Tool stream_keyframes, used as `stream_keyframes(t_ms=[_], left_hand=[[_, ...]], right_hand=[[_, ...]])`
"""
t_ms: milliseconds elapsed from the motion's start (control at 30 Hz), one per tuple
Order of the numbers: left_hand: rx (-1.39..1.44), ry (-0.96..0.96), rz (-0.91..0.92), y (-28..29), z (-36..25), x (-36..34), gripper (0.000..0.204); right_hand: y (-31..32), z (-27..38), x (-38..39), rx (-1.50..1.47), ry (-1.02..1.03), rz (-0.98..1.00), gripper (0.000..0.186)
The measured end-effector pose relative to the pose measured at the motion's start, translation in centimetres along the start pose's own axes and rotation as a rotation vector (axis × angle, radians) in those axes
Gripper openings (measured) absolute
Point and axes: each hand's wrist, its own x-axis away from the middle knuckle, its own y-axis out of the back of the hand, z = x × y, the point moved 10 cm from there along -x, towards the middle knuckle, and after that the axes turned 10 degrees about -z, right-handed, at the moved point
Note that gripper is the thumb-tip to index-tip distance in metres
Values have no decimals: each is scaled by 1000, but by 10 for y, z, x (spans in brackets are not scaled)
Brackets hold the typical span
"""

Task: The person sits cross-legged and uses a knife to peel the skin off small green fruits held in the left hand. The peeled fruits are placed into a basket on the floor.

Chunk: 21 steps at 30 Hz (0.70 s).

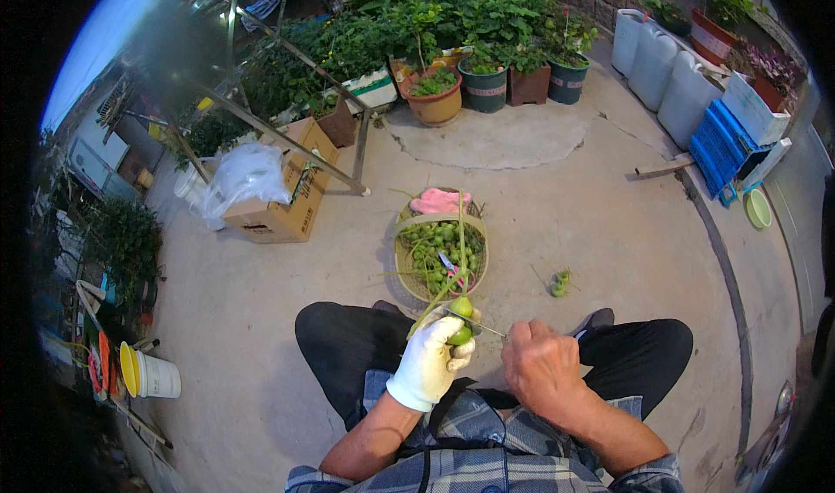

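My left hand [432,360], in a white glove, is closed around a small green gourd [461,306] with a narrow waist and a long stalk. My bare right hand [541,361] is shut on a thin metal tool [489,328], whose tip end reaches across to the gourd's waist; I cannot tell whether it is a blade or a rod. Just beyond the gloved hand sits a round wicker basket [402,262] with a handle. Several green gourds [426,249] with stems fill it, along with a pink cloth [440,201] and something with a red handle [455,274].
A loose green gourd with its stem [559,283] lies on the concrete right of the basket. Farther out stand a cardboard box [277,219] with plastic sheeting, potted plants [432,101], white jugs [652,62], a blue crate [720,149] and a white bucket [161,377].
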Motion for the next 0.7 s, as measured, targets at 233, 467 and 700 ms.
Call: stream_keyframes(t_ms=[233, 467, 700], left_hand=[[25, 7, 96, -2, -3, 0, 31], [-38, -106, -43, -3, -11, 5, 20], [-18, -91, -11, 1, -6, 2, 23]], right_hand=[[6, -10, -3, 33, -44, -33, 17], [9, -8, -1, 28, -41, -56, 15], [7, -8, 1, 1, -22, -35, 16]])
